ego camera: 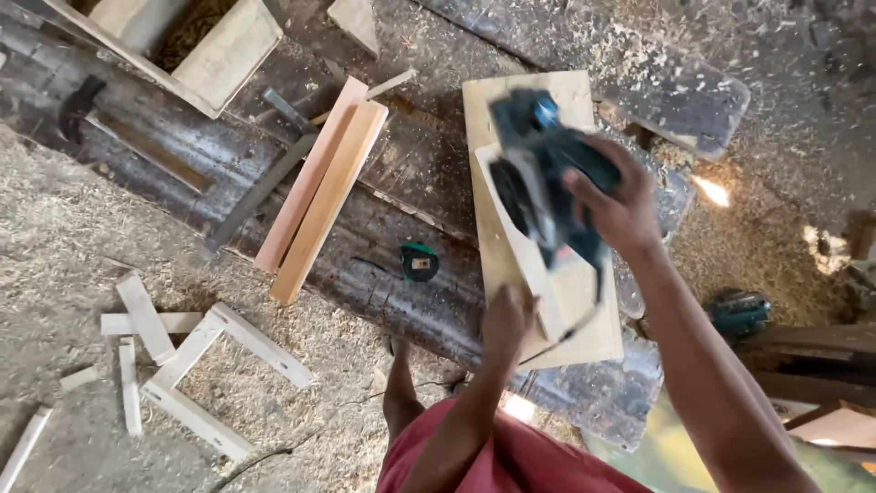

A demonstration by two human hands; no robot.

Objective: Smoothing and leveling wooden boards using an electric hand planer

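Right hand [620,205] gripping blurred planer [543,173] by top handle, probably heavy; left hand [506,319] clamped on stiff, light board [511,246] near its end.

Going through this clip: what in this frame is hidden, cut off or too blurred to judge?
Head view only:
- Blue power tool: motion-blurred, so its type and details are unclear; the right hand covers its handle.
- Left hand: on the edge of the narrow board; its fingers are hidden, so the grip is unclear.
- Second blue tool: partly behind the right forearm.
- Wooden box: cut off by the top edge.
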